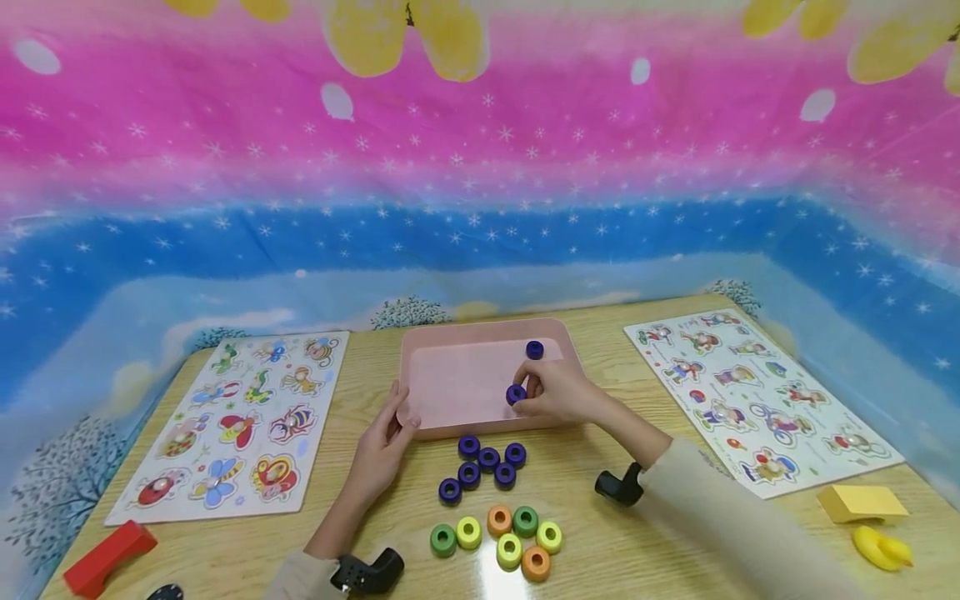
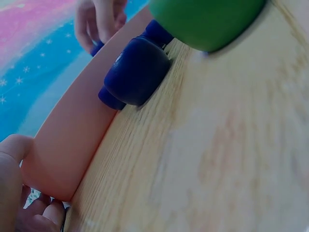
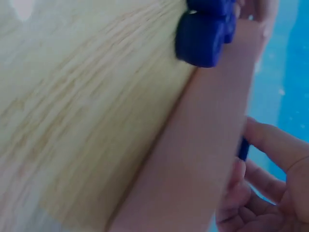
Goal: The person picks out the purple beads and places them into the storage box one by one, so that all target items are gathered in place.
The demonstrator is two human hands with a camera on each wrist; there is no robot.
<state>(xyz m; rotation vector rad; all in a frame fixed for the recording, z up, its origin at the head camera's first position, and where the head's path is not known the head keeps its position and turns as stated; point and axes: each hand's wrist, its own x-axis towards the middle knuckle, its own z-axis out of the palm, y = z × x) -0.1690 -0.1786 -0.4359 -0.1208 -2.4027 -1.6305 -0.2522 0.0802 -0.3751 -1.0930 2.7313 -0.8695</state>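
A shallow pink tray stands in the middle of the table. My left hand grips its near left corner, thumb at the rim and fingers curled round the outside, as the left wrist view also shows. Over the tray's right part, my right hand pinches a dark blue bead between thumb and fingers. Another dark blue bead sits inside near the far right corner. In front of the tray lie several dark blue beads, each with a hole through it.
Closer to me are several green, yellow and orange beads. An insect puzzle board lies left, and a figure puzzle board right. A red block, a yellow block and a yellow toy duck rest near the sides.
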